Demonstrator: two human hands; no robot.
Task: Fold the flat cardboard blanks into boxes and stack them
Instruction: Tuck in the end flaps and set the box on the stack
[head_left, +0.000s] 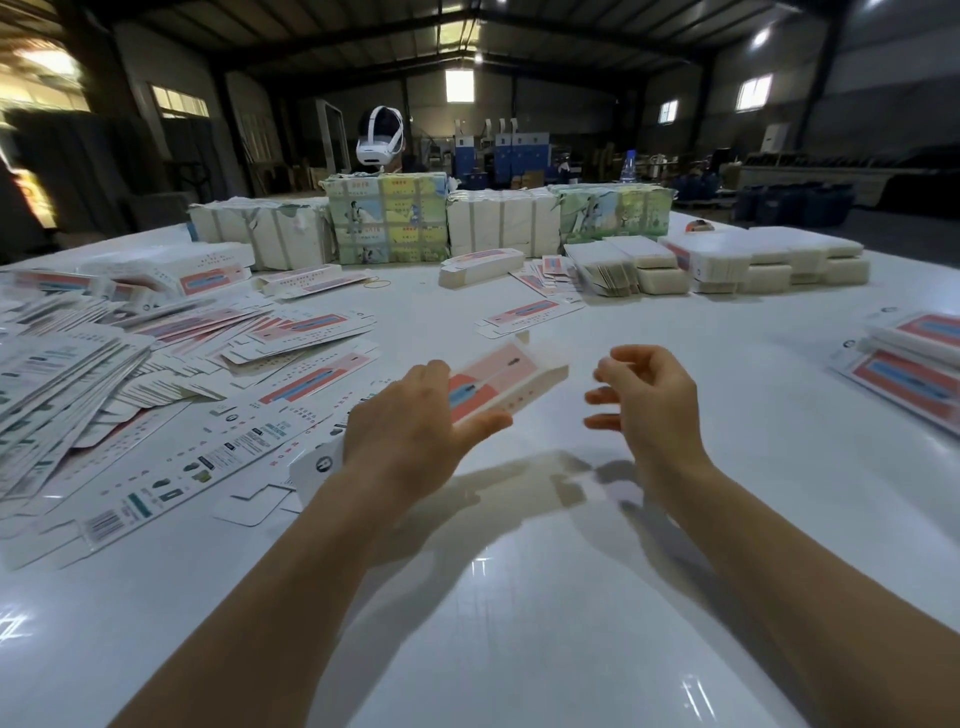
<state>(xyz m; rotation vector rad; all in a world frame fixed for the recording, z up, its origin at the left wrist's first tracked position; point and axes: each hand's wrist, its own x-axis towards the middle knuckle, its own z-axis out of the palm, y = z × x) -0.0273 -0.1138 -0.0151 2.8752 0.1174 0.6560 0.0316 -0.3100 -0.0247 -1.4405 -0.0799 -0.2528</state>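
Observation:
My left hand (415, 421) holds one end of a partly folded pink-and-white box (511, 376) above the white table (519, 597), thumb under it and fingers over the top. The box's far end points up and to the right, with a white flap standing up. My right hand (644, 400) hovers just right of the box, fingers loosely curled and blurred, holding nothing. A wide spread of flat blanks (156, 374) covers the table at the left. Folded boxes (924, 374) lie stacked at the right edge.
Wrapped bundles of blanks (389, 218) stand in a row at the table's far side, with a white headset (380, 136) on top. Stacks of white blanks (753, 260) sit at the back right. A single blank (530, 312) lies past my hands.

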